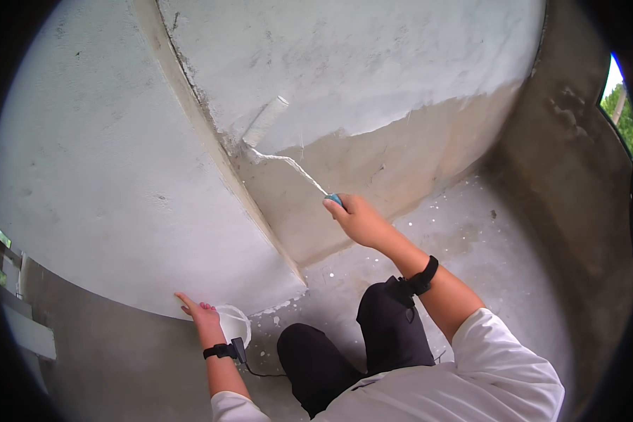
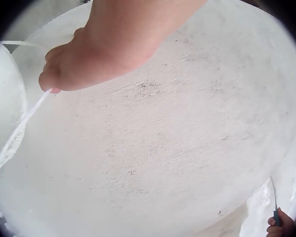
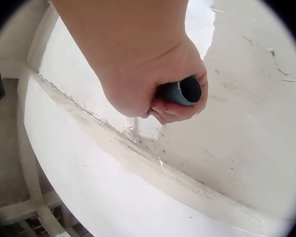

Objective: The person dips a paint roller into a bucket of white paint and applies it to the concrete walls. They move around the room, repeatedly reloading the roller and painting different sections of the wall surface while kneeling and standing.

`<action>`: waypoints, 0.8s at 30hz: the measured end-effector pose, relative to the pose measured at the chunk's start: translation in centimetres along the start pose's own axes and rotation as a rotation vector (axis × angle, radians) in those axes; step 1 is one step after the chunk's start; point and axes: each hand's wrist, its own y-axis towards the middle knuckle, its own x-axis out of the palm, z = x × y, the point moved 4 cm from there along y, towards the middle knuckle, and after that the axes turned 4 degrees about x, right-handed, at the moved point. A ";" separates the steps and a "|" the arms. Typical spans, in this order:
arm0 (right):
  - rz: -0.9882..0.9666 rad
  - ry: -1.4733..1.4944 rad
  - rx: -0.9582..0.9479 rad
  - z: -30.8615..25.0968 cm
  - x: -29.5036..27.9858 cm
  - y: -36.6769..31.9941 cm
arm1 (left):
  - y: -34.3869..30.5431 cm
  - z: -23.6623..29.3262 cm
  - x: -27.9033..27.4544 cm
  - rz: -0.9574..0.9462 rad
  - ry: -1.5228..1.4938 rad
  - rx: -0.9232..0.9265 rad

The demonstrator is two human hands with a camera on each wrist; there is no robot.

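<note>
My right hand (image 1: pixel 362 221) grips the blue handle (image 3: pixel 180 93) of a paint roller, its hollow end poking out of the fist in the right wrist view. From there a paint-coated wire frame (image 1: pixel 292 163) runs up to the white roller sleeve (image 1: pixel 266 121), which lies against the wall near the corner with a beam. My left hand (image 2: pixel 96 59) holds the thin white bail of a bucket (image 1: pixel 238 325) beside the lower edge of the white panel. One left finger points outward in the head view.
Fresh white paint covers the upper wall (image 1: pixel 373 56); a bare brownish band (image 1: pixel 394 158) lies below it. A whitened panel (image 1: pixel 119 169) stands at the left. White drips spot the concrete floor (image 1: pixel 464 225). A curved bare wall (image 1: pixel 570 176) with an opening rises at the right.
</note>
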 end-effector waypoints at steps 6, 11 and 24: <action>-0.153 0.135 0.051 -1.3 -3.9 -2.0 | 0.2 0.2 -0.1 -0.005 0.028 -0.013; -0.228 0.350 0.027 -2.4 -5.4 -4.7 | 0.3 0.3 -0.1 0.011 0.012 -0.037; 0.306 0.217 -0.226 -4.6 -2.3 -2.7 | 1.6 -0.5 -0.3 -0.013 0.040 -0.005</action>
